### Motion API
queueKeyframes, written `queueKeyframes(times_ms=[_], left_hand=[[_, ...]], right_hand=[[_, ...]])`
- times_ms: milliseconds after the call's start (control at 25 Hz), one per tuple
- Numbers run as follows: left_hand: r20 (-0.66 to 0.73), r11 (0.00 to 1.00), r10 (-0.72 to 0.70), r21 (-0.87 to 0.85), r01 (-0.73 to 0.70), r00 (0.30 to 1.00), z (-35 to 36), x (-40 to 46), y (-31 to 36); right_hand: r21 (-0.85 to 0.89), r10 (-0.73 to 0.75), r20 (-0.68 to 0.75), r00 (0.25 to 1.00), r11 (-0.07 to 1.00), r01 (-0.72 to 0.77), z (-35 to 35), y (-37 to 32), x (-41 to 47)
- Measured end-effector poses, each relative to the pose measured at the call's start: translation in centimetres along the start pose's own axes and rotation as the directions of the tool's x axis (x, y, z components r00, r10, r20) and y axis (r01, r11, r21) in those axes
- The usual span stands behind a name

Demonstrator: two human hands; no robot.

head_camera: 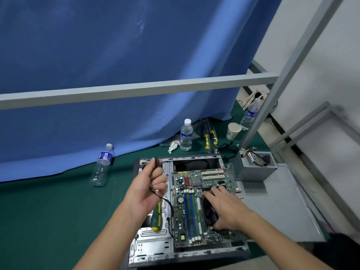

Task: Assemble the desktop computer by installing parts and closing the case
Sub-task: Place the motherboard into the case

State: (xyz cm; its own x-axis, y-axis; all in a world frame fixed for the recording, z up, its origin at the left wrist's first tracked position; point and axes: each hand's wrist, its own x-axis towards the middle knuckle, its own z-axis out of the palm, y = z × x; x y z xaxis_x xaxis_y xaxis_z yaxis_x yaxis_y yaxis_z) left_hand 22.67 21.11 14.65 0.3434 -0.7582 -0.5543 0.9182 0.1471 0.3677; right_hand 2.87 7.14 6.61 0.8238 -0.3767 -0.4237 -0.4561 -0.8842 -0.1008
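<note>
An open computer case [153, 248] lies flat on the green table, with a green motherboard [194, 184] inside it. My left hand [148, 190] is raised over the case's left side and pinches a thin black cable [169, 203] whose connector end [157, 159] sticks up above my fingers. My right hand [226, 207] rests on the black CPU cooler fan [209, 211], fingers curled round its edge, hiding most of it. A green and yellow screwdriver [156, 217] lies on the case's metal bay under my left wrist.
A grey power supply [255, 168] and the grey side panel [280, 203] lie right of the case. Three water bottles [186, 137], a paper cup [232, 130], a white tissue [173, 146] and yellow-handled tools [211, 138] sit behind. A grey frame bar [136, 90] crosses overhead.
</note>
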Motion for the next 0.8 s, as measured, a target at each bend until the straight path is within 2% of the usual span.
queueKeyframes(times_ms=[240,440,600,800], left_hand=[[-0.101,0.980,-0.157,-0.141,0.142,0.982,-0.8,-1.5,-4.5],[-0.166,0.963,-0.253,-0.134,0.232,0.953,-2.0,-3.1,-5.9],[-0.188,0.968,-0.234,-0.138,0.211,0.954,-2.3,-3.4,-6.6],[-0.250,0.990,-0.144,-0.033,0.140,0.957,-2.7,-2.9,-6.8]], right_hand=[[0.014,0.003,-0.054,0.999,1.000,-0.002,0.9,0.5,-1.6],[-0.002,0.011,-0.126,0.992,1.000,-0.011,0.3,0.8,-1.7],[0.012,0.000,-0.147,0.989,1.000,0.002,0.7,0.1,-0.8],[-0.001,-0.047,-0.089,0.995,0.999,0.047,1.3,-0.8,-0.2]])
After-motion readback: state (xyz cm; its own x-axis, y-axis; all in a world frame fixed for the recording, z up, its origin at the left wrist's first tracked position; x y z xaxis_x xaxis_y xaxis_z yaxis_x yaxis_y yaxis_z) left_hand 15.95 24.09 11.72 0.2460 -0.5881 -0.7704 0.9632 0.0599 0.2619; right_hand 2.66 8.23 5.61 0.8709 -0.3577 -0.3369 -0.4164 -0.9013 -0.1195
